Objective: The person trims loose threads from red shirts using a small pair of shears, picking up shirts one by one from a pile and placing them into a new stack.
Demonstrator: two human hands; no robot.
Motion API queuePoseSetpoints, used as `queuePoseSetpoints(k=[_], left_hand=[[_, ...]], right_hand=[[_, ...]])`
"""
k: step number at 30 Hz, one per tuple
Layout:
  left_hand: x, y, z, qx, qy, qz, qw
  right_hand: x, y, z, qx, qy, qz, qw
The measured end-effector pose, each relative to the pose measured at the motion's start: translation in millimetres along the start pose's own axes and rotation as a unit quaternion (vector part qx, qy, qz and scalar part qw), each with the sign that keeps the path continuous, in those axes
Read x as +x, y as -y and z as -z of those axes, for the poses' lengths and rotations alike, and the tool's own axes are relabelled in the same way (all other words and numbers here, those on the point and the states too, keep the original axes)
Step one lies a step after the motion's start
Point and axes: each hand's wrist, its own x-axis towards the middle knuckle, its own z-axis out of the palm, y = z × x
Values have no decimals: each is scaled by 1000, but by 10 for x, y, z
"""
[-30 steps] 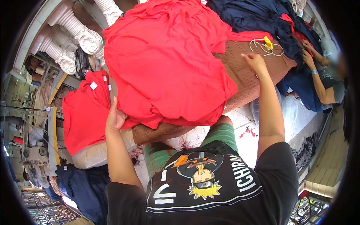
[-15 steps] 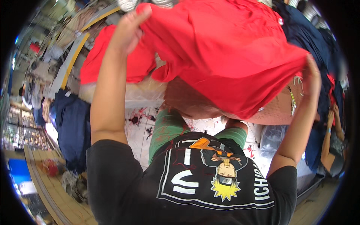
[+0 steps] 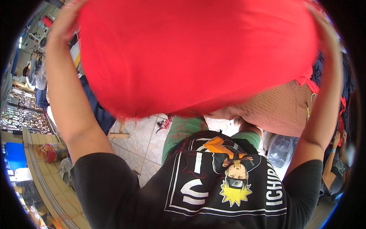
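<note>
A large piece of red cloth (image 3: pixel 198 57) is stretched wide between my raised hands and fills the upper part of the view. My left hand (image 3: pixel 68 21) grips its left edge; motion blurs the fingers. At the opposite edge, my right hand (image 3: pixel 324 26) holds the cloth too, also blurred and partly cut by the rim. The cloth hangs in front of me, its lower edge sagging above my knees. Most of the work surface behind it is hidden; a brown textured cover (image 3: pixel 274 107) shows below its right part.
Yellow thread snips (image 3: pixel 308 113) are by the brown cover, near my right forearm. A clear plastic bag (image 3: pixel 282 150) stands by my right leg. Thread scraps (image 3: pixel 164 124) lie on the tiled floor. Dark blue cloth (image 3: pixel 100 108) is at left; another person (image 3: pixel 335 168) sits at far right.
Both hands have moved up and farther apart. The red cloth has come nearer and spread out, covering the red pile and the work surface behind.
</note>
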Motion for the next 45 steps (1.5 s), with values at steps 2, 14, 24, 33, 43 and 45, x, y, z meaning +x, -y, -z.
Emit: queuePoseSetpoints(k=[2, 14, 24, 33, 43, 45], left_hand=[[227, 157, 404, 15, -168, 3, 986], [433, 1460, 2028, -115, -527, -49, 841], [891, 2964, 1202, -21, -517, 103, 850], [2011, 1290, -3079, -22, -104, 33, 994], [2054, 1253, -3683, 1, -178, 43, 983], [2070, 1259, -3518, -83, -206, -11, 975]], right_hand=[[86, 133, -664, -20, 26, 34, 999], [259, -444, -2431, -54, 256, 14, 965], [-49, -108, -848, -402, 477, 24, 781], [-537, -815, 1193, -470, 244, -125, 839], [-1404, -1668, 1294, -295, 177, -227, 911], [-1400, -1602, 1280, -296, 178, -202, 916]])
